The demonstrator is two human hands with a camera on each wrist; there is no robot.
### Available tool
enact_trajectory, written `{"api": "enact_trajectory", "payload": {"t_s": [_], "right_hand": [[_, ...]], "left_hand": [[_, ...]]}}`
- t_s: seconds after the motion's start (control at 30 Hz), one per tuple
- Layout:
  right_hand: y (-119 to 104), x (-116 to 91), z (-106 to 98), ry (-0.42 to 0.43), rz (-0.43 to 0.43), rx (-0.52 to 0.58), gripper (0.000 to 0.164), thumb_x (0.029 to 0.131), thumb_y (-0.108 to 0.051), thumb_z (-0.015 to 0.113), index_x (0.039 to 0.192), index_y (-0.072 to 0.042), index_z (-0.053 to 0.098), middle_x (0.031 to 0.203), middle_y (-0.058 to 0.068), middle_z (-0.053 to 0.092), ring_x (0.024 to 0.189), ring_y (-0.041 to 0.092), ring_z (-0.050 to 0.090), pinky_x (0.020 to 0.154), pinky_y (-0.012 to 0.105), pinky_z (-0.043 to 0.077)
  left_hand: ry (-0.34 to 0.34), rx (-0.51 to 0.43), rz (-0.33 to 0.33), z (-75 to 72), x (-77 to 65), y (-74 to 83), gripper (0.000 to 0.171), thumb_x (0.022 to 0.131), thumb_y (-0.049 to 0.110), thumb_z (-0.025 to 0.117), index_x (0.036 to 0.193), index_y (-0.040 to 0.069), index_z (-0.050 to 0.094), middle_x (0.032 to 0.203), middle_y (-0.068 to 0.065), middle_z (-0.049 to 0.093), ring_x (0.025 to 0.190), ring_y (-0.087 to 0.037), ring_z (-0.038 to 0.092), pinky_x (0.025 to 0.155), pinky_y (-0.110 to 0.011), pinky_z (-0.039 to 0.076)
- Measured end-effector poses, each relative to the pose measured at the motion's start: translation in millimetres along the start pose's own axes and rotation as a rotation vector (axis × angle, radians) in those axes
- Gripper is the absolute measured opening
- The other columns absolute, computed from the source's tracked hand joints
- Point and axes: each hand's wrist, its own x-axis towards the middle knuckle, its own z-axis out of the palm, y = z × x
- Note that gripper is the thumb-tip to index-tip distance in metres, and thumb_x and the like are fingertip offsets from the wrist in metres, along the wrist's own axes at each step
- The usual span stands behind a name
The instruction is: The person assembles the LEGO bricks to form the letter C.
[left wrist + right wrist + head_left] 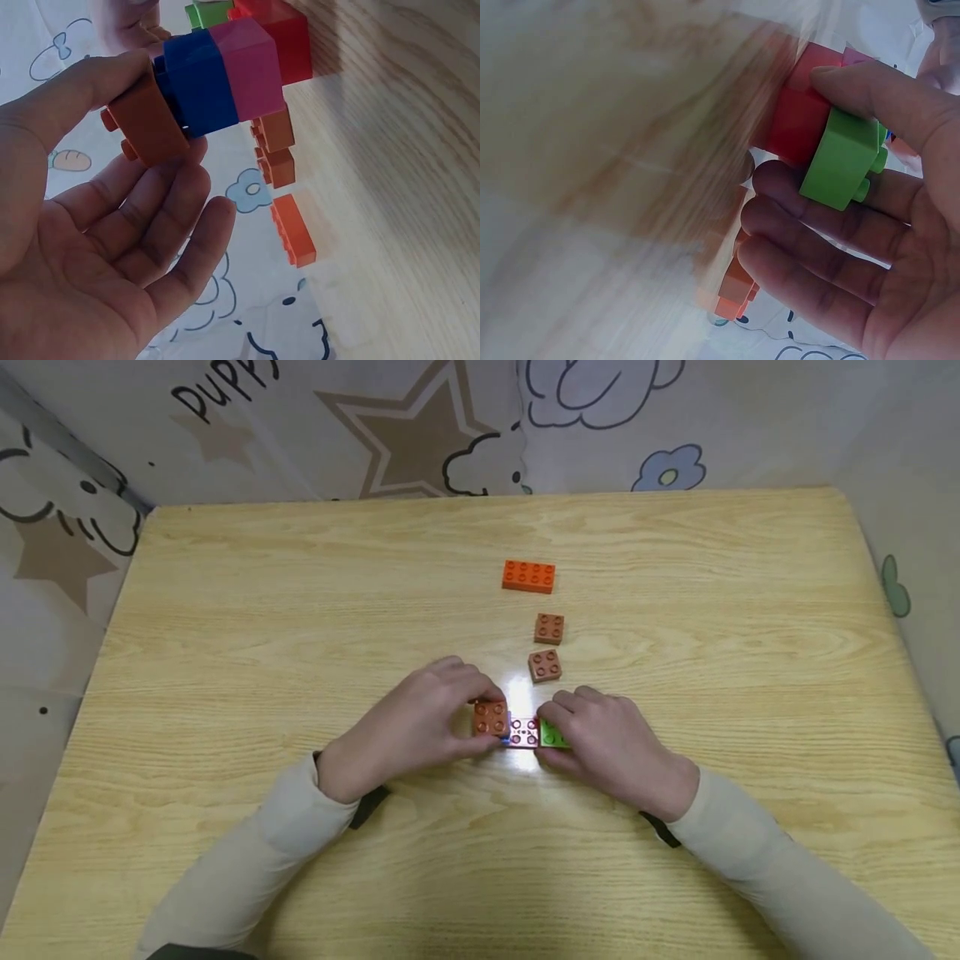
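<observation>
My left hand point(416, 722) pinches a brown toy building brick point(491, 718) between thumb and fingers. In the left wrist view this brick sits tilted against the studded top of a blue brick point(196, 82), some studs still showing. A pink brick point(247, 69) lies under the blue one, and a red brick point(289, 41) joins below. My right hand point(611, 747) grips the red brick's sides, thumb on one face and index finger opposite. On the red brick stands a green brick point(840, 161), partly covered by the right fingers in the head view.
Beyond the hands, two loose brown bricks point(545, 666) and an orange eight-stud brick point(528, 577) stand in a rough line on the wooden table point(300, 585). A patterned wall point(585, 452) borders the table's far edge.
</observation>
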Motion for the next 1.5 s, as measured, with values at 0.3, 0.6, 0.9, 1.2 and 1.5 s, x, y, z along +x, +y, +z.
{"api": "enact_trajectory", "payload": {"t_s": [0.3, 0.6, 0.9, 1.2, 1.5], "right_hand": [[1, 1, -1, 0.015, -0.013, 0.0, 0.028, 0.087, -0.02, 0.091, 0.103, -0.002, 0.076, 0.087, 0.005, 0.07, 0.073, 0.021, 0.064, 0.058, 0.037, 0.058], [1, 1, -2, 0.013, -0.004, 0.001, 0.027, 0.088, -0.02, 0.09, 0.103, -0.002, 0.076, 0.086, 0.004, 0.069, 0.073, 0.021, 0.062, 0.056, 0.038, 0.056], [1, -1, -1, 0.013, 0.005, 0.004, 0.027, 0.088, -0.019, 0.091, 0.101, -0.002, 0.075, 0.086, 0.004, 0.069, 0.072, 0.021, 0.062, 0.056, 0.038, 0.056], [0, -1, 0, 0.018, -0.002, 0.002, 0.027, 0.087, -0.019, 0.091, 0.1, -0.003, 0.075, 0.085, 0.004, 0.069, 0.071, 0.021, 0.062, 0.055, 0.038, 0.056], [-1, 1, -2, -0.022, 0.02, 0.018, 0.029, 0.089, -0.023, 0.09, 0.106, -0.003, 0.077, 0.089, 0.004, 0.07, 0.074, 0.021, 0.063, 0.057, 0.039, 0.056]], "left_hand": [[0.024, 0.089, 0.066, 0.8, 0.2, 5.4, 0.041, 0.085, 0.022, 0.097, 0.114, 0.0, 0.077, 0.106, -0.007, 0.075, 0.099, -0.023, 0.066, 0.093, -0.036, 0.057], [0.013, 0.154, 0.087, 2.6, 3.0, 8.4, 0.035, 0.087, 0.02, 0.095, 0.111, 0.0, 0.078, 0.099, -0.005, 0.073, 0.091, -0.021, 0.062, 0.085, -0.035, 0.056], [0.029, 0.2, 0.098, 6.4, 3.4, 9.7, 0.034, 0.087, 0.023, 0.094, 0.108, 0.0, 0.08, 0.094, -0.003, 0.073, 0.084, -0.02, 0.061, 0.081, -0.034, 0.055], [0.027, 0.194, 0.08, 7.7, 2.4, 9.9, 0.035, 0.087, 0.023, 0.095, 0.109, 0.0, 0.08, 0.094, -0.003, 0.075, 0.085, -0.019, 0.062, 0.081, -0.033, 0.055], [0.048, 0.104, 0.032, 11.4, -1.1, 5.8, 0.036, 0.084, 0.018, 0.096, 0.11, -0.001, 0.08, 0.097, -0.005, 0.075, 0.093, -0.021, 0.066, 0.087, -0.034, 0.057]]}}
